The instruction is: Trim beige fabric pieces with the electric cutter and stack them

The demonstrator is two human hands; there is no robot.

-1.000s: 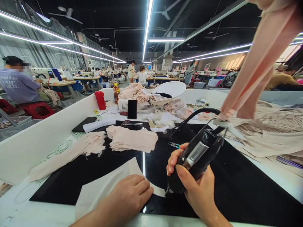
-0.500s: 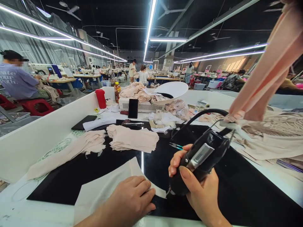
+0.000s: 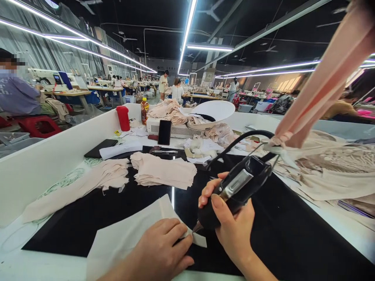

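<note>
A pale off-white fabric piece (image 3: 125, 234) with a narrow strip along its curved right edge lies on the black board (image 3: 281, 234). My left hand (image 3: 164, 246) rests on it, with bent fingers holding the strip down near its lower end. In my right hand (image 3: 231, 222) is a corded black handheld power tool (image 3: 234, 191) with a silver plate on its side. The tool's narrow tip touches or hovers just over the strip, right beside my left fingertips; contact cannot be told. A knotted pink cloth band (image 3: 319, 86) runs up from the tool's rear.
Stacked pale fabric pieces (image 3: 164, 169) and a longer fabric pile (image 3: 79, 189) lie beyond my hands. Behind them stand a phone (image 3: 164, 132), a red cup (image 3: 123, 118) and a white basket (image 3: 175, 128). More fabric (image 3: 336, 168) covers the right side. A low white wall (image 3: 58, 156) borders the left.
The power tool in my right hand has moved left, its tip going from the strip's far end to beside my left fingers. My left hand stays on the fabric. The view has shifted slightly.
</note>
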